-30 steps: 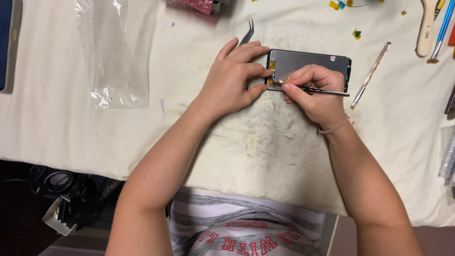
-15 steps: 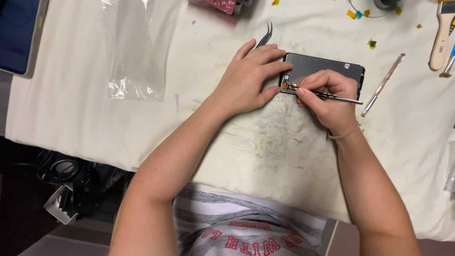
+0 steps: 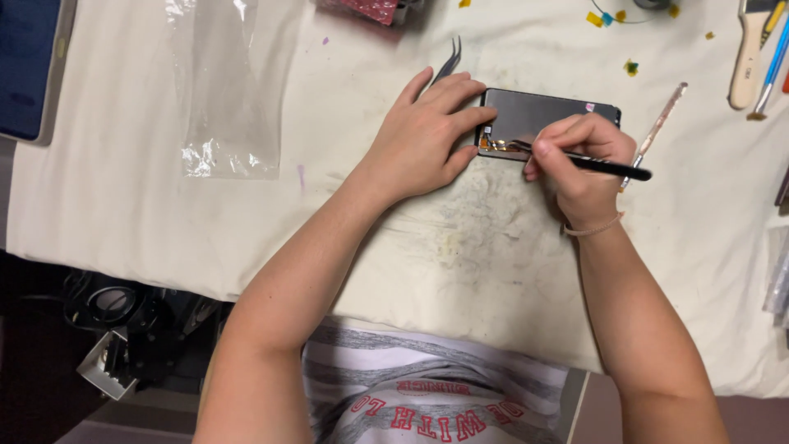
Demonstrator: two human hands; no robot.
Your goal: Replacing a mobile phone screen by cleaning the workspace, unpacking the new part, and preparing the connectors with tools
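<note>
While the left hand (image 3: 423, 136) is laid flat with its fingers spread and released, 2 of its fingertips are pressed against the left end of a dark phone screen (image 3: 546, 115), which is kept lying flat on the cream cloth (image 3: 164, 214) covering the table. The screen's long axis is set left to right across the view, with its left short edge under the fingertips and its right end turned toward a thin clear stick (image 3: 656, 131) lying just beside it. A black-handled tool (image 3: 588, 160) is grasped in the clenched fingers of the right hand (image 3: 579, 160), pen fashion; its handle is pointed to the right and its tip is brought down at the screen's lower left corner, where small orange parts can be seen. Curved tweezers (image 3: 448, 59) are left on the cloth just above the left hand. A clear plastic bag (image 3: 226, 99) is spread well apart to the left, and a brush (image 3: 749, 53) is laid near the upper right edge.
</note>
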